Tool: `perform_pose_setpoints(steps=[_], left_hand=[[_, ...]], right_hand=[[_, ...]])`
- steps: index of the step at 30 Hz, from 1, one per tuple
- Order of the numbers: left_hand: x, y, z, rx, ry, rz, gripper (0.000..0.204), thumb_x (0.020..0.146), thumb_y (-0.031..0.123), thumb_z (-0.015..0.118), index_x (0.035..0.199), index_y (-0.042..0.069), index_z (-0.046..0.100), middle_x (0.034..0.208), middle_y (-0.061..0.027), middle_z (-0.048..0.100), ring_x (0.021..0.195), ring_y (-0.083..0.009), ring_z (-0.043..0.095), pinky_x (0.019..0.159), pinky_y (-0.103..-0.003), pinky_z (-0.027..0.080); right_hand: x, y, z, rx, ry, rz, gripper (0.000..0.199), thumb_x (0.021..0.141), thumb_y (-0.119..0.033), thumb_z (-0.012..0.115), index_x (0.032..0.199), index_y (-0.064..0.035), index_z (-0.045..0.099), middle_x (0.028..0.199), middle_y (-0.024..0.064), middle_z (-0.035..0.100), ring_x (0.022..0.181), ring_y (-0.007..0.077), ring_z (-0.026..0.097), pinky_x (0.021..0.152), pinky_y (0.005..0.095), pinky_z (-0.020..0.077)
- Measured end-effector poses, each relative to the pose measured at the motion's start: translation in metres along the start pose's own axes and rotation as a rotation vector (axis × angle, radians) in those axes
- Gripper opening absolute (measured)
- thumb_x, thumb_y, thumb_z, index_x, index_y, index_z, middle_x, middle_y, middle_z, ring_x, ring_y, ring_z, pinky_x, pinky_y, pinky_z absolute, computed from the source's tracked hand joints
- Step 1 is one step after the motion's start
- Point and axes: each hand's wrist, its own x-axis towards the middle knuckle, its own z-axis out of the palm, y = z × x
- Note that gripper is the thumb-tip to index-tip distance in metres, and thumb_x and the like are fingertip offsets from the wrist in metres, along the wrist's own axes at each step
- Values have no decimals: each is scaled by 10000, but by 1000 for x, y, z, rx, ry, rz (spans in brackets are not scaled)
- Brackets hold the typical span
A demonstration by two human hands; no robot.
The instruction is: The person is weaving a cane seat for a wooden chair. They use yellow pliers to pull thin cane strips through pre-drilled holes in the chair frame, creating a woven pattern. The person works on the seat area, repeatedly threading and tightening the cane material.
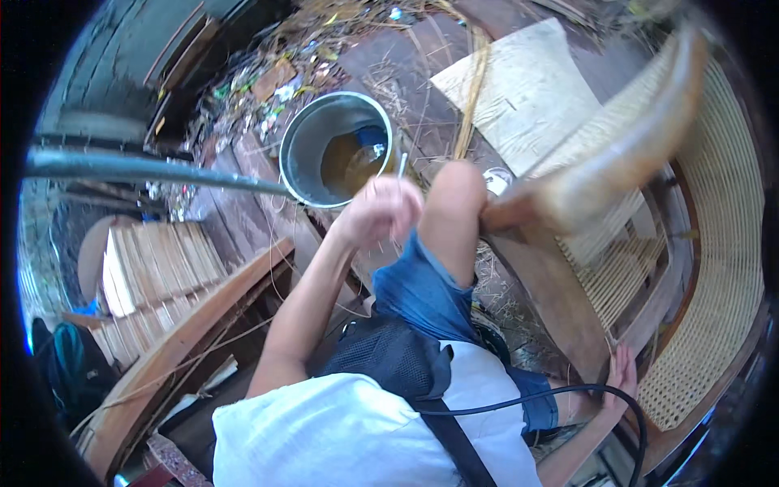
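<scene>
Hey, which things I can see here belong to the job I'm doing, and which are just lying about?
Seemingly in the job:
cane-woven chair, right hand at its frame
thin pale rod at the blurred left hand
possibly the bucket of brownish liquid

Seemingly just lying about:
black-and-teal bag, far left
scattered litter beyond the bucket

A cane-woven chair (pixel 722 187) and scattered scraps (pixel 284 85) suggest a furniture workshop.

From the person's head, a fisheye camera is looking down and forward, sitting close above the shirt (pixel 324 430) and knee (pixel 456 187), taking in the bucket (pixel 307 150) ahead and chair (pixel 730 203) at right.
</scene>
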Motion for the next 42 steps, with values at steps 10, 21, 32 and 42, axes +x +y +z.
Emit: perform_pose_setpoints(steps=[10, 21, 32, 42], left_hand=[[9, -290, -201, 1206, -68, -1005, 427, 798, 277, 594, 1129, 11, 640, 1120, -231, 634, 1024, -343, 628, 872, -456, 501], [9, -356, -264, 999, 246, -1164, 775, 742, 363, 623, 1374, -12, 375, 1332, -261, 475, 1230, -364, 484, 1034, -407, 391], [-25, -389, -274, 930, 543, -795, 509, 803, 322, 564, 1236, 56, 574, 1232, -198, 580, 1104, -320, 584, 960, -382, 447], [8, -157, -73, -145, 781, -250, 267, 903, 114, 580, 1157, 33, 599, 768, -4, 603, 609, -72, 562, 542, -220, 470]], right_hand=[[-45, -29, 37, -346, 428, 128, 410, 899, -235, 609, 1235, -25, 503, 1080, 94, 594, 828, 201, 625, 705, 311, 551], [-105, -1, 87, -520, 306, 413, 325, 915, -228, 593, 1147, -4, 552, 967, 90, 624, 809, 181, 606, 710, 315, 517], [-100, 6, 167, -707, 163, 523, 368, 874, -286, 630, 1107, -4, 586, 951, 74, 617, 797, 183, 590, 702, 315, 498], [-131, 6, 174, -690, 40, 385, 314, 870, -198, 666, 1101, 6, 603, 984, 107, 629, 827, 230, 621, 733, 352, 519]])
